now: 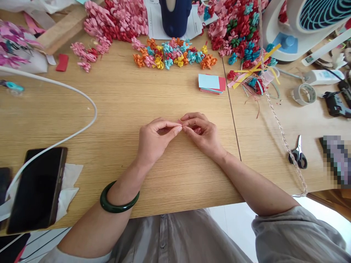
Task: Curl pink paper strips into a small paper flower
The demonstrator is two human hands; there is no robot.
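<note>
Your left hand (150,140) and right hand (207,135) meet over the tabletop (181,179), thumbs and fingertips pinching a small pink piece (179,122) between them, with more pink showing inside the right hand's curled fingers. Because the piece looks thin and your fingertips mostly hide it, a slackened pinch could let it slip, and an uneven tug might crease or tear it.

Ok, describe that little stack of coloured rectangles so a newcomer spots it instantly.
On the wooden table, look beyond the right hand, beside the dark seam. The stack lies there, pale blue on top with red showing; its flat layers set it apart from the looped, colourful bunches behind.
</note>
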